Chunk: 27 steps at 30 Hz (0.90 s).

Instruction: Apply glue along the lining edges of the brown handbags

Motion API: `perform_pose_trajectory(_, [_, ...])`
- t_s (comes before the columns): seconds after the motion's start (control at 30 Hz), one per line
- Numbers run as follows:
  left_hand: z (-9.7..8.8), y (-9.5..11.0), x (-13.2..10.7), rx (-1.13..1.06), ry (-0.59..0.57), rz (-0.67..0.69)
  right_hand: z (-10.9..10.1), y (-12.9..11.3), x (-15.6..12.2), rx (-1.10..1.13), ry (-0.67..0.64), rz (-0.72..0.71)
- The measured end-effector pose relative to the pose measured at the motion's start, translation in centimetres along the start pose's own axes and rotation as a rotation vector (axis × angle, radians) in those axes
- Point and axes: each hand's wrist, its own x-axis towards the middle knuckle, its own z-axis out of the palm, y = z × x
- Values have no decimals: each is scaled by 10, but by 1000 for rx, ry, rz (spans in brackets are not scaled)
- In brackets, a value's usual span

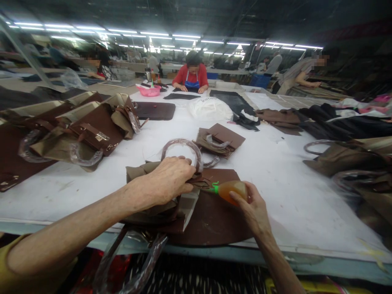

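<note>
My left hand (pixel 171 179) is closed, pressing down on a brown leather handbag (pixel 208 212) that lies at the near edge of the white table (pixel 275 171). The bag's plastic-wrapped handle (pixel 183 146) arches just beyond my knuckles. My right hand (pixel 252 208) grips a small orange squeeze bottle (pixel 231 190) with a green nozzle. The nozzle points left at the bag's edge, right beside my left fingers.
Several brown handbags (pixel 88 130) are stacked at the left, another (pixel 220 141) lies mid-table, and more (pixel 346 157) sit at the right. A white plastic bag (pixel 210 109), dark leather pieces (pixel 154 110) and a pink tub (pixel 149 90) lie farther back. A person in red (pixel 192 77) works at the far end.
</note>
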Motion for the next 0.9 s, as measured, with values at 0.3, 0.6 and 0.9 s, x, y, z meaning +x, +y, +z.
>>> perform_pose_trajectory(0.3, [3,5,-7,-53,-1,13,-1,7,-2,68,-16,0])
perform_pose_trajectory(0.6, [9,5,-11,-55,39,22,8,10,1,85,32,-11])
perform_pose_trajectory(0.9, [1,11,-11,-68,-53,-19,-4,4,-10,107,-16,32])
